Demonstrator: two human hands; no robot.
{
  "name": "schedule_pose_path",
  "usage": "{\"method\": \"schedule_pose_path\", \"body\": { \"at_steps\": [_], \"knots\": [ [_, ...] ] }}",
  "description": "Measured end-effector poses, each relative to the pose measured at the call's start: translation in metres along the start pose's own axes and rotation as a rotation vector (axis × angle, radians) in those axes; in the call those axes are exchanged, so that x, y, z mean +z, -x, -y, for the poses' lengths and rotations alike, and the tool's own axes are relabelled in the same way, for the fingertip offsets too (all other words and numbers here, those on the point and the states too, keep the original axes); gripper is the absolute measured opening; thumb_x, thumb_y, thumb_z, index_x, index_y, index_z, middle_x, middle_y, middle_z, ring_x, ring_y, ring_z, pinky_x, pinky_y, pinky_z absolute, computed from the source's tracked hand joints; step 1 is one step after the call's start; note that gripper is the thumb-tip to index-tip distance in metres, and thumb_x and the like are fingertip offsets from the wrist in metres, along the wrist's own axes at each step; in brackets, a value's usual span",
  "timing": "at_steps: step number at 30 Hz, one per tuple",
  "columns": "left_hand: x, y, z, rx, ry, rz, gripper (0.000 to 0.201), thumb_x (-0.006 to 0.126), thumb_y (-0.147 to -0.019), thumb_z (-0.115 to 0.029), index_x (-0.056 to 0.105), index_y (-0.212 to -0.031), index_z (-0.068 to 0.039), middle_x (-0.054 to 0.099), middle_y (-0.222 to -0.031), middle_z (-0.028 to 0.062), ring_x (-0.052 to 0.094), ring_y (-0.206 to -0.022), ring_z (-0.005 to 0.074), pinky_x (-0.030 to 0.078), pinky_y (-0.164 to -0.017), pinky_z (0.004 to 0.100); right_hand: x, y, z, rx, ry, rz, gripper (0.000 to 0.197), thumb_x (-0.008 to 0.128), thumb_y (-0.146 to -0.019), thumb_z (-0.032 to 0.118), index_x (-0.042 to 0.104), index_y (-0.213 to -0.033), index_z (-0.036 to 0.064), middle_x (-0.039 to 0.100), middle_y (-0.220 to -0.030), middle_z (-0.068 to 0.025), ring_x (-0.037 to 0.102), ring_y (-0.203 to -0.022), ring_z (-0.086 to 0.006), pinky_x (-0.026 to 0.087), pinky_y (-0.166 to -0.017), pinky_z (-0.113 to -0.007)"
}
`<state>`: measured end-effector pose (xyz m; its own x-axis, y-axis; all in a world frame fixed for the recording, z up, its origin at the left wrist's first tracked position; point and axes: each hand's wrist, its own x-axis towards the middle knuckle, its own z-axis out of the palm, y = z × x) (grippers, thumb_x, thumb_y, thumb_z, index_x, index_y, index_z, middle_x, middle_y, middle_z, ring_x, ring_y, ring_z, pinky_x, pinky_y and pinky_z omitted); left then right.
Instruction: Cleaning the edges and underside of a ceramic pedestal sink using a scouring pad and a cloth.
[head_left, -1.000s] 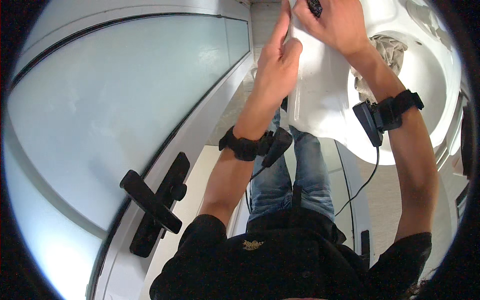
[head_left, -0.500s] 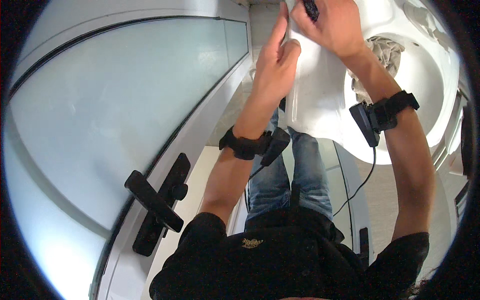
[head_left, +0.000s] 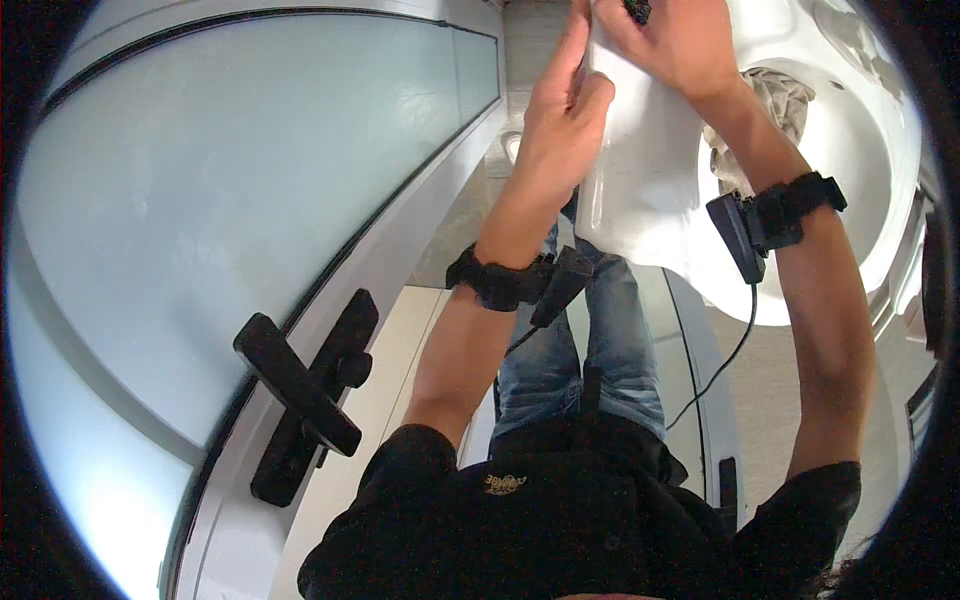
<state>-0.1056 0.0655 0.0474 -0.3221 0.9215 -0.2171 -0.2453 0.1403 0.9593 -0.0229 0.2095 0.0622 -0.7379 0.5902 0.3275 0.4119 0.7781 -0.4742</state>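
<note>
At the top of the view, my right hand [head_left: 685, 45] is closed around a small black object with a rough, textured surface [head_left: 637, 10]. Only a bit of it shows between the fingers, so its exact kind cannot be made out. It is held over the left part of a white washbasin [head_left: 640, 190]. My left hand [head_left: 567, 110] rests along the basin's left edge, fingers stretched forward and thumb apart, with nothing seen in it. Its fingertips reach the upper border of the picture. A crumpled grey-beige cloth [head_left: 785, 100] lies in the bowl, partly behind my right forearm.
On the left stands a frosted glass door [head_left: 250, 180] with a black lever handle [head_left: 300, 385]. Black straps with small boxes circle both wrists, and a thin cable [head_left: 735, 360] hangs from the right one. Pale tiles [head_left: 385, 350] cover the floor.
Both hands have shifted slightly up and to the right in the picture. Less of the black object shows in my right hand. The door handle appears a little further left.
</note>
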Motion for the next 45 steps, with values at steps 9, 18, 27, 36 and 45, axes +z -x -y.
{"method": "schedule_pose_path", "body": {
  "at_steps": [9, 18, 27, 36, 45],
  "knots": [
    [-0.005, -0.008, -0.019, -0.274, 0.014, 0.047, 0.059, 0.043, -0.098, -0.005, 0.023, -0.153, -0.001, 0.031, -0.155, 0.0169, 0.035, -0.139, 0.0238, 0.030, -0.111, 0.0304, 0.001, 0.001, -0.001, 0.002, 0.003, -0.011, 0.018, 0.061, -0.071, 0.013, 0.050, -0.084, 0.0048, 0.053, -0.075, -0.0154, 0.052, -0.065, -0.0367, 0.042, -0.063, -0.043],
    [0.008, 0.007, -0.006, -0.170, 0.259, -0.001, 0.070, 0.048, -0.092, -0.008, 0.018, -0.156, -0.007, 0.028, -0.158, 0.0098, 0.033, -0.138, 0.0180, 0.024, -0.114, 0.0298, 0.000, 0.000, -0.002, 0.008, -0.014, -0.016, 0.018, 0.061, -0.071, 0.013, 0.051, -0.083, 0.0046, 0.053, -0.073, -0.0153, 0.052, -0.063, -0.0374, 0.042, -0.062, -0.044],
    [-0.011, -0.012, 0.016, -0.250, 0.314, 0.171, 0.065, 0.039, -0.097, -0.017, 0.013, -0.155, -0.002, 0.008, -0.162, 0.0178, 0.026, -0.145, 0.0267, 0.021, -0.116, 0.0324, -0.004, -0.002, 0.002, 0.005, -0.022, -0.004, 0.017, 0.061, -0.071, 0.013, 0.052, -0.083, 0.0040, 0.052, -0.073, -0.0154, 0.052, -0.063, -0.0372, 0.042, -0.062, -0.043],
    [-0.017, -0.055, 0.020, 0.094, -0.319, 0.138, 0.064, 0.050, -0.098, -0.025, 0.022, -0.153, -0.004, 0.034, -0.153, 0.0217, 0.036, -0.139, 0.0249, 0.033, -0.110, 0.0331, 0.007, 0.000, -0.005, 0.244, -0.119, -0.157, 0.012, 0.061, -0.082, 0.010, 0.056, -0.085, 0.0001, 0.056, -0.080, -0.0174, 0.055, -0.069, -0.0362, 0.046, -0.064, -0.044],
    [-0.020, -0.085, -0.002, 0.254, -0.542, 0.068, 0.066, 0.047, -0.101, -0.021, 0.014, -0.155, -0.005, 0.029, -0.156, 0.0206, 0.027, -0.144, 0.0377, 0.027, -0.115, 0.0356, 0.015, -0.003, -0.012, 0.304, -0.084, -0.239, 0.018, 0.066, -0.087, 0.017, 0.058, -0.099, 0.0070, 0.061, -0.096, -0.0141, 0.060, -0.077, -0.0375, 0.049, -0.070, -0.045]
  ]
}}
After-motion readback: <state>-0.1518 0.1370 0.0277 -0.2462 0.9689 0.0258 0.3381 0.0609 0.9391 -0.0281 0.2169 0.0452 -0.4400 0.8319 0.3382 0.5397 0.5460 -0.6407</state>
